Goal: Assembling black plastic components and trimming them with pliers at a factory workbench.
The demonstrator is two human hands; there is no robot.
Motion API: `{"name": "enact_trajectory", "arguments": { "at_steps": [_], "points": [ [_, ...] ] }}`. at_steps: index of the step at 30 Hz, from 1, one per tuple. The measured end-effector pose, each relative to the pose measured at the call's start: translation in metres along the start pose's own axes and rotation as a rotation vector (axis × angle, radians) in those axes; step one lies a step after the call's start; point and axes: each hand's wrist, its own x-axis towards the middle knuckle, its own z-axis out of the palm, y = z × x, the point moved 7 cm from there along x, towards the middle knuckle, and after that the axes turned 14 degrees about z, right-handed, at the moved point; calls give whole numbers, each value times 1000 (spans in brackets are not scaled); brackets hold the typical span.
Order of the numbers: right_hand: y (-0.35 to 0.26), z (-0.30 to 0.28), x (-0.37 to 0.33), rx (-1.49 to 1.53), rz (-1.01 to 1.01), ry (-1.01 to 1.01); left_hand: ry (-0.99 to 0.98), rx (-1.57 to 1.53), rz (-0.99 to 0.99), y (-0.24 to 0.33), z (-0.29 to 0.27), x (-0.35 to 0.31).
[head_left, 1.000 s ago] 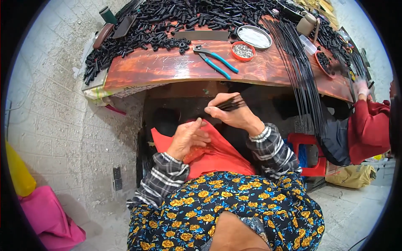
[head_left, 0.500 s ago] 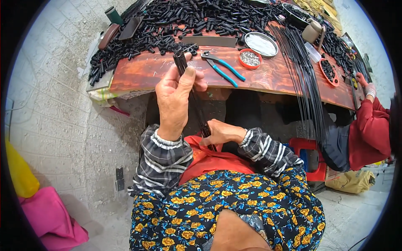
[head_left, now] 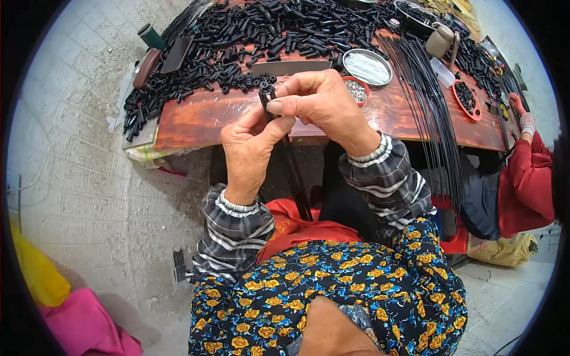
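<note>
A slim bundle of thin black rods (head_left: 295, 178), looking like a folded umbrella frame, slants from chest height down to my lap. Closed around it just below its top is my left hand (head_left: 249, 151), thumb laid across the front. My right hand (head_left: 335, 110) pinches the bundle's upper end between thumb and fingers, close to its round, notched head (head_left: 267, 88). The lower end rests against the red cloth (head_left: 285, 237) on my lap. What the right fingertips do behind the head is partly hidden.
Black plastic tubes (head_left: 285, 29) heap across the table's far side. A red dish of small metal bits (head_left: 357, 90) and a round tin with pale thin pieces (head_left: 368, 66) stand beyond my right hand. Long black rods (head_left: 430, 118) overhang the edge; a co-worker's red sleeve (head_left: 525, 178) is at right.
My right hand has risen from the bundle's lower part to its top, beside my left hand. It now covers the teal-handled pliers on the table. The bundle stands slightly further right.
</note>
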Motion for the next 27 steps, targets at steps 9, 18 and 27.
{"name": "enact_trajectory", "arguments": {
  "at_steps": [9, 18, 27],
  "points": [
    [8, 19, 10, 178, 98, -239, -30, -467, -256, -6, -14, 26],
    [-4, 19, -8, 21, -334, 168, 188, -163, 57, 11, -22, 25],
    [2, 7, 4, 126, -174, -37, 143, -342, -152, 2, -12, 26]
  ]
}}
